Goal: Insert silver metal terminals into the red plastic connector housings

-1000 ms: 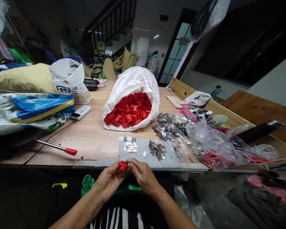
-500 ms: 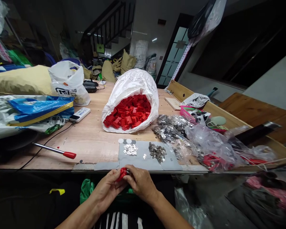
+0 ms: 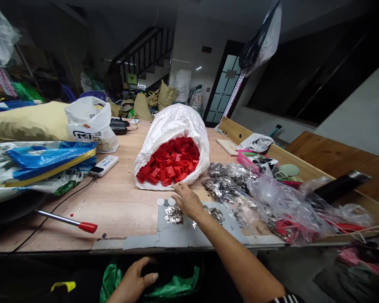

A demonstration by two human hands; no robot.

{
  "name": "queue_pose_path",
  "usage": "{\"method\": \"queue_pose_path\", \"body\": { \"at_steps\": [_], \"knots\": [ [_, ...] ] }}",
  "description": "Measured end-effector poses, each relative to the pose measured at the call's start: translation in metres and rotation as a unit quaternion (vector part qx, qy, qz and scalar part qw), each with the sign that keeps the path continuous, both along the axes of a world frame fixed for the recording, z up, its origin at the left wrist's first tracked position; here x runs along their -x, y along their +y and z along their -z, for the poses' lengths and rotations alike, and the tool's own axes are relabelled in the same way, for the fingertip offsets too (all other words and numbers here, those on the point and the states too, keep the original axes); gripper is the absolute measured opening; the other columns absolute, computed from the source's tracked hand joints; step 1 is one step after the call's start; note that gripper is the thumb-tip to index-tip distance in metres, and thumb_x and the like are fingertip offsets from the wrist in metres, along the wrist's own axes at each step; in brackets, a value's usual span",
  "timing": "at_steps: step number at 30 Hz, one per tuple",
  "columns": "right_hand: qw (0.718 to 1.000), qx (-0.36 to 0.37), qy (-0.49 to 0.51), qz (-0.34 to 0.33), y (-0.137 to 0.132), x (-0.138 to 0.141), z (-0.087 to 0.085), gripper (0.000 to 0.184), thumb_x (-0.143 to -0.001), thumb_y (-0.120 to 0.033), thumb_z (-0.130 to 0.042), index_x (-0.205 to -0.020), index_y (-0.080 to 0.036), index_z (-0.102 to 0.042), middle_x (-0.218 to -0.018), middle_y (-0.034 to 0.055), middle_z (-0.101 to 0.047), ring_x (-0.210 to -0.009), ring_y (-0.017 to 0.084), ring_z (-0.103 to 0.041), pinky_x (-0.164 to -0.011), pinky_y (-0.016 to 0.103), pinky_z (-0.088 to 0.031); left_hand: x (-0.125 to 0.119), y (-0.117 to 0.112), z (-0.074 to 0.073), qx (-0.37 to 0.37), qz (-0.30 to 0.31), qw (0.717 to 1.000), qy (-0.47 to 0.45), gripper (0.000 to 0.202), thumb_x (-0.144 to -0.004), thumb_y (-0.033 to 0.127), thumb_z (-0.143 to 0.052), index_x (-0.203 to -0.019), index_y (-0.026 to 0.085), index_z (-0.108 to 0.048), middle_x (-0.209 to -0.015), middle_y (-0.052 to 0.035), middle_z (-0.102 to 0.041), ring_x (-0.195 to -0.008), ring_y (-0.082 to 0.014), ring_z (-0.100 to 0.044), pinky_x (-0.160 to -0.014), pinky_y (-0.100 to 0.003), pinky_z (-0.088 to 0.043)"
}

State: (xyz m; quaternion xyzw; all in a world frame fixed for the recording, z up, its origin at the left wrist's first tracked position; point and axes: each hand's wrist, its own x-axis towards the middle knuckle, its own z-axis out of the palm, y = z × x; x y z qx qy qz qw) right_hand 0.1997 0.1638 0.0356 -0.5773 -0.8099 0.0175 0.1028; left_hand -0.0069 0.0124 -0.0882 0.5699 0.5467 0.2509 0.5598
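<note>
A white woven sack [image 3: 173,122] lies on its side on the plywood table [image 3: 113,219], its mouth full of red plastic parts [image 3: 167,164]. My right hand [image 3: 188,201] reaches over a grey mat [image 3: 177,237], fingers apart, its fingertips at the sack's lower rim. Just beneath that hand lie a small heap of silver metal pieces [image 3: 173,215] and a second heap [image 3: 214,213]. Two white discs [image 3: 166,202] sit beside its fingers. My left hand [image 3: 134,280] is low, below the table edge, near a green plastic bag [image 3: 173,286], and shows no red part.
Clear bags of silver pieces [image 3: 224,189] and red parts [image 3: 290,229] crowd the table's right side. A red-handled metal rod [image 3: 87,227] and a white remote [image 3: 104,165] lie to the left. Filled bags [image 3: 28,122] line the far left.
My hands have separated. The right hand moved forward onto the mat, the left dropped below the table edge, and the red part they held is no longer visible. The view tilted slightly.
</note>
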Motion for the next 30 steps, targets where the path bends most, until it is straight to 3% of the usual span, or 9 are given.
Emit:
{"method": "queue_pose_path", "body": {
  "at_steps": [4,7,15,18,21,23,26,28,30],
  "knots": [
    [0.999,0.002,-0.037,0.036,0.044,0.019,-0.004,0.045,-0.09,-0.031,-0.055,-0.134,-0.034,-0.043,-0.132,0.0116,-0.042,-0.102,0.026,-0.056,-0.079,0.035,-0.046,0.002,0.002,0.008,-0.005,0.017,1.0,-0.008,0.036,-0.07,0.039,-0.065,-0.1,0.019,-0.07,-0.11,-0.0075,-0.07,-0.11,-0.0299,-0.058,-0.097,-0.037,-0.042],
    [0.998,0.005,-0.04,0.046,0.062,0.026,-0.002,0.046,-0.089,-0.024,-0.056,-0.132,-0.033,-0.044,-0.131,0.0123,-0.043,-0.1,0.026,-0.056,-0.078,0.034,-0.045,0.005,0.005,0.012,-0.013,0.039,0.999,-0.006,0.036,-0.072,0.041,-0.065,-0.1,0.02,-0.07,-0.109,-0.0074,-0.07,-0.109,-0.0295,-0.059,-0.097,-0.036,-0.042],
    [0.997,-0.009,0.063,0.043,0.067,0.005,-0.004,0.02,-0.092,-0.019,-0.049,-0.11,-0.021,-0.056,-0.097,0.0079,-0.064,-0.088,0.02,-0.06,-0.074,0.028,-0.043,0.01,0.009,0.017,-0.025,0.061,0.998,-0.024,0.037,-0.074,0.046,-0.064,-0.099,0.02,-0.069,-0.107,-0.0085,-0.07,-0.108,-0.0305,-0.059,-0.097,-0.04,-0.041],
    [0.992,-0.004,0.126,0.012,0.049,-0.002,-0.009,0.017,-0.09,-0.019,-0.052,-0.106,-0.021,-0.057,-0.089,0.0037,-0.067,-0.081,0.017,-0.061,-0.071,0.026,-0.043,0.004,0.008,0.003,-0.02,0.073,0.994,-0.076,0.037,-0.072,0.047,-0.067,-0.099,0.021,-0.069,-0.104,-0.0075,-0.07,-0.104,-0.0294,-0.06,-0.095,-0.041,-0.043],
    [0.982,0.012,0.185,-0.031,0.014,-0.001,-0.012,0.015,-0.09,-0.021,-0.052,-0.103,-0.021,-0.059,-0.087,0.001,-0.067,-0.076,0.015,-0.062,-0.068,0.023,-0.044,-0.003,0.005,-0.019,0.012,0.089,0.976,-0.198,0.039,-0.073,0.045,-0.068,-0.104,0.021,-0.066,-0.105,-0.0078,-0.068,-0.102,-0.0267,-0.062,-0.091,-0.039,-0.047],
    [0.958,0.054,0.27,-0.082,-0.018,0.003,-0.01,0.01,-0.088,-0.023,-0.055,-0.096,-0.02,-0.061,-0.085,0.0005,-0.067,-0.075,0.014,-0.061,-0.067,0.022,-0.044,-0.008,0.004,-0.033,0.02,0.034,0.966,-0.255,0.045,-0.077,0.043,-0.065,-0.118,0.025,-0.058,-0.109,-0.0087,-0.065,-0.097,-0.0249,-0.064,-0.08,-0.037,-0.052],
    [0.902,0.156,0.378,-0.136,-0.068,0.013,-0.002,0.009,-0.086,-0.021,-0.057,-0.094,-0.02,-0.061,-0.082,-0.0004,-0.068,-0.074,0.013,-0.062,-0.068,0.021,-0.043,-0.012,0.006,-0.048,-0.076,-0.078,0.969,-0.223,0.063,-0.079,0.035,-0.065,-0.136,0.033,-0.038,-0.134,-0.0097,-0.05,-0.104,-0.0243,-0.062,-0.074,-0.034,-0.055],
    [0.898,0.183,0.381,-0.125,-0.096,0.021,0.002,0.008,-0.085,-0.02,-0.057,-0.091,-0.02,-0.062,-0.075,-0.0018,-0.067,-0.067,0.012,-0.059,-0.061,0.02,-0.041,-0.014,0.008,-0.052,-0.156,-0.099,0.969,-0.163,0.065,-0.076,0.029,-0.067,-0.135,0.034,-0.04,-0.14,-0.0084,-0.046,-0.112,-0.0255,-0.058,-0.081,-0.034,-0.055],
    [0.901,0.188,0.371,-0.123,-0.116,0.027,0.005,0.008,-0.083,-0.017,-0.057,-0.087,-0.02,-0.063,-0.074,-0.002,-0.066,-0.066,0.012,-0.058,-0.061,0.02,-0.041,-0.017,0.009,-0.054,-0.203,-0.084,0.968,-0.125,0.057,-0.075,0.025,-0.067,-0.129,0.03,-0.049,-0.132,-0.0069,-0.055,-0.113,-0.0254,-0.058,-0.089,-0.035,-0.052]
  ]
}}
